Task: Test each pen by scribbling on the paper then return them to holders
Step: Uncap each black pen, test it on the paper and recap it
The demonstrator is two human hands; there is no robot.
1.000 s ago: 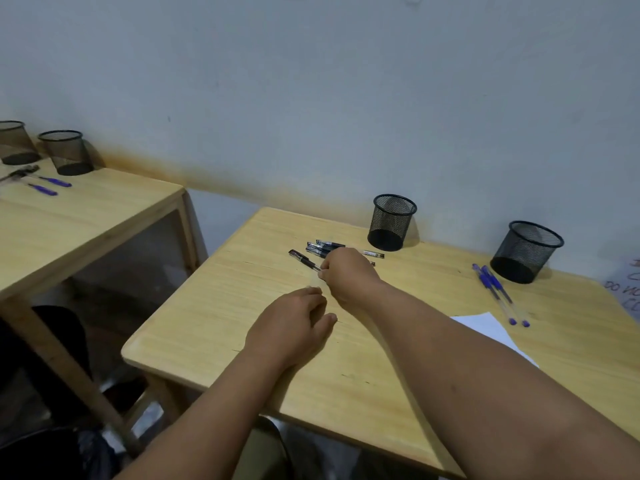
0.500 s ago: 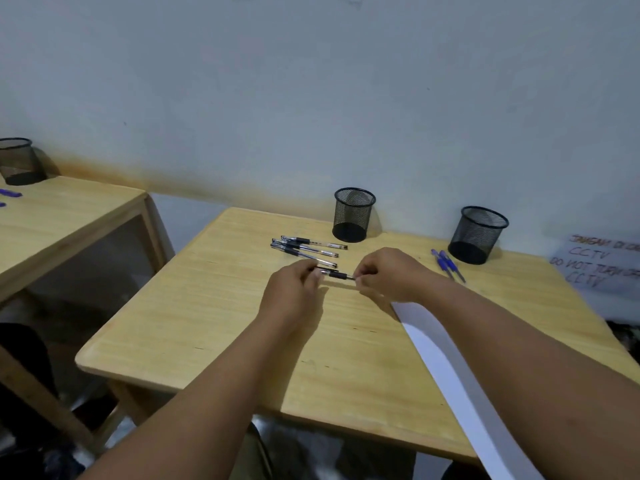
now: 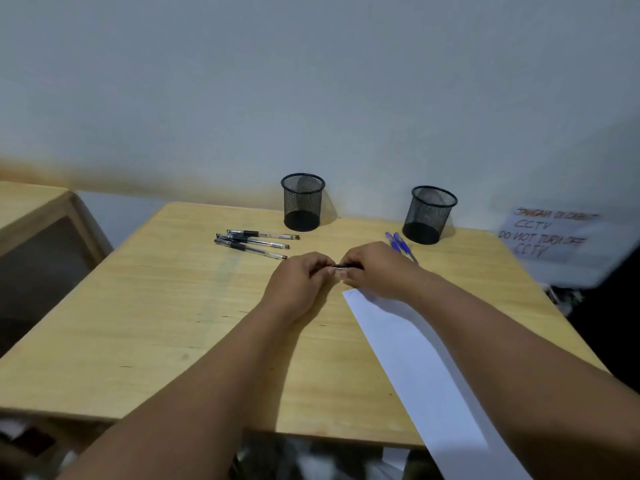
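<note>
Both my hands meet over the middle of the wooden table [image 3: 145,327] and hold one black pen [image 3: 341,267] between them. My left hand [image 3: 298,282] pinches its left end and my right hand [image 3: 375,271] grips the rest; most of the pen is hidden. Three black pens [image 3: 252,241] lie side by side to the left, in front of the left mesh holder [image 3: 302,201]. Two blue pens [image 3: 398,243] lie by the right mesh holder [image 3: 430,214]. A white paper sheet [image 3: 412,358] lies under my right forearm.
A handwritten CCTV notice [image 3: 550,233] leans against the wall at the right. A second wooden table [image 3: 31,206] stands to the left across a gap. The paper overhangs the table's front edge.
My right hand carried a black pen from the group toward the table's middle, and my left hand rose to take its other end. The camera view swung right, bringing the paper under my forearm.
</note>
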